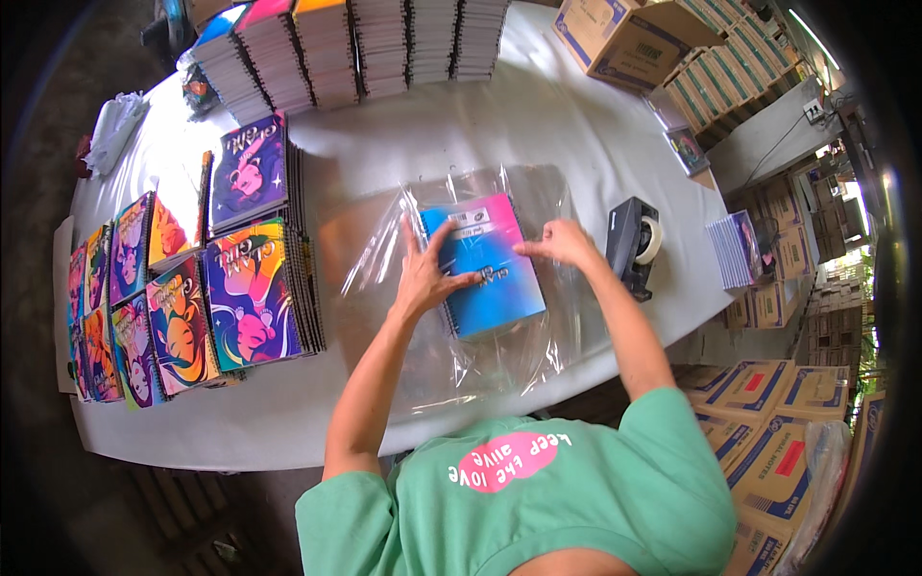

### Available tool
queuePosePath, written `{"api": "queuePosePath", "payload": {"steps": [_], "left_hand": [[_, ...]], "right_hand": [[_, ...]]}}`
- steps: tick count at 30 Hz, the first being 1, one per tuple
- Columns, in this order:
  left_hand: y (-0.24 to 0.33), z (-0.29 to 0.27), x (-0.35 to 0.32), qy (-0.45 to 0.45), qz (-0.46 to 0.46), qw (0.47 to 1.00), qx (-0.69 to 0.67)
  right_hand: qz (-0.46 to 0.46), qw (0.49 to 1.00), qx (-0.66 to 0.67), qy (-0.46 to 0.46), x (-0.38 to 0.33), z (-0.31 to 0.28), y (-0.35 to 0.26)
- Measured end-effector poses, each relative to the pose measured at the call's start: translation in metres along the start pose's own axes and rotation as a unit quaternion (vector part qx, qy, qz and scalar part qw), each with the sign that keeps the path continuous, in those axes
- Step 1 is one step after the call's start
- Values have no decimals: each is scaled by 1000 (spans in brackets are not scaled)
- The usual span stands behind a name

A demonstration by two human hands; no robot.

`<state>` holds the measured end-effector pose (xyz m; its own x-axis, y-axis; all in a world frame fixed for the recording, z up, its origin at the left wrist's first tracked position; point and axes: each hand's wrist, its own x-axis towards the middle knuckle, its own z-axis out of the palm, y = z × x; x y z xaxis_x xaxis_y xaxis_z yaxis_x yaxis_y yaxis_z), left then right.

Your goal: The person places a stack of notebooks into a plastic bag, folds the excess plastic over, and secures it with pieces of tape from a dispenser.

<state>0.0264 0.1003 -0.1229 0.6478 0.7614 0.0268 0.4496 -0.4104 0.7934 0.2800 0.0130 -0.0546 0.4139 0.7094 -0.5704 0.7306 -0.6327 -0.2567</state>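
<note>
A blue and pink spiral notebook lies near the middle of the table, on clear plastic film that spreads out around it. Spread over the notebook's left side is my left hand, with its thumb and fingers apart. At the right edge of the notebook, my right hand has its fingers curled in, and one digit reaches onto the cover. What the curled fingers hold, if anything, is hidden. A white label shows on the upper part of the cover.
Stacks of colourful spiral notebooks cover the table's left side. Tall notebook stacks line the far edge. A black tape dispenser stands right of my right hand. An open carton sits far right; more cartons are stacked beside the table.
</note>
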Motion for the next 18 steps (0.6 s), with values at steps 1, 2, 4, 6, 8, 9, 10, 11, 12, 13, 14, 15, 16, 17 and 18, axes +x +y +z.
{"api": "queuePosePath", "payload": {"steps": [1, 2, 4, 6, 8, 9, 10, 11, 12, 13, 14, 15, 16, 17, 18], "left_hand": [[-4, 10, -2, 25, 2, 999, -30], [-8, 16, -3, 50, 6, 997, -59], [21, 12, -7, 28, -97, 932, -347], [37, 5, -17, 26, -54, 908, -415], [48, -10, -36, 39, 62, 942, -327], [45, -14, -44, 74, 149, 932, -321], [53, -17, -50, 108, 180, 917, -338], [66, -24, -59, 140, 207, 901, -355], [76, -29, -68, 177, 237, 880, -370], [77, -30, -77, 187, 224, 899, -327], [73, -24, -86, 163, 188, 909, -335], [72, -18, -96, 139, 155, 916, -342], [73, -12, -102, 99, 88, 909, -395], [73, -9, -106, 120, 119, 924, -342], [73, -9, -106, 143, 153, 935, -286]], "right_hand": [[-55, 990, 126, 44, 9, 30, 21], [-113, 958, 249, 86, 12, 56, 34], [-169, 938, 289, 86, 4, 74, 10], [-162, 831, 525, 93, -11, 90, -1], [-244, 758, 599, 85, -45, 72, -14], [-282, 718, 631, 77, -66, 63, -21], [-314, 694, 640, 102, -82, 59, -24], [-342, 669, 648, 127, -96, 58, -27], [-374, 644, 651, 150, -107, 57, -29], [-381, 648, 650, 109, -112, 57, -24], [-379, 726, 561, 125, -111, 65, -13], [-404, 799, 414, 165, -103, 77, 2], [-415, 849, 256, 203, -94, 90, 14], [-425, 809, 370, 165, -92, 100, 12], [-410, 808, 393, 158, -98, 94, 5]]}}
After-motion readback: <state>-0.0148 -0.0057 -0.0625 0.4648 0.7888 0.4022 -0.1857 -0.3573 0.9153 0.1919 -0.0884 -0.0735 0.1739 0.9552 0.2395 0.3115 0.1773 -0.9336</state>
